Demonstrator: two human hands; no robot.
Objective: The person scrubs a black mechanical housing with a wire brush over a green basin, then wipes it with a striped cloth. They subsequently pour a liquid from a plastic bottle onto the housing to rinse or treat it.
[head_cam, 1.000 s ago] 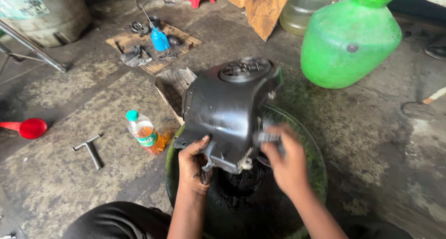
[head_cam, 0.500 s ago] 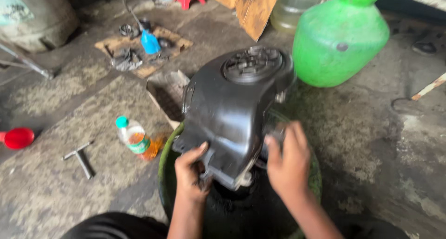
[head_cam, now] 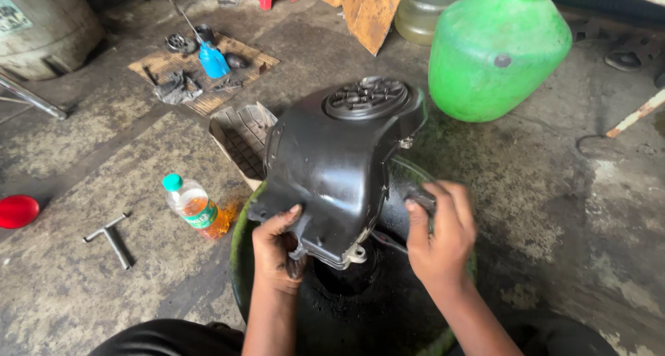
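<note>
Head view looks straight down on a glossy black moulded plastic engine cover with a round vented grille at its far end, tilted up on its near edge over a round green basin whose inside is coated in black oily sludge; the cover sits at the centre of the picture, its grille toward twelve o'clock and its lower lip over the basin. The left hand is clamped on that near lower edge, thumb on top and fingers curled under, blackened with grime. The right hand, at about four o'clock from the cover, is closed around a small dark thing that looks like a brush or rag, pressed against the cover's right side; I cannot tell exactly what it is. Judging by the look of it, the outer shell already shines fairly clean, while the underside and the right flank seem to be what is left, and the basin is full of dirt. Outward at nine o'clock lies a clear plastic bottle with a teal cap and amber liquid, beyond it a grey metal T-handled wrench and a red round funnel at the left edge. At eleven o'clock a worn mat carries a blue oil can and small parts. At one o'clock stands a big translucent green plastic water pot.
</note>
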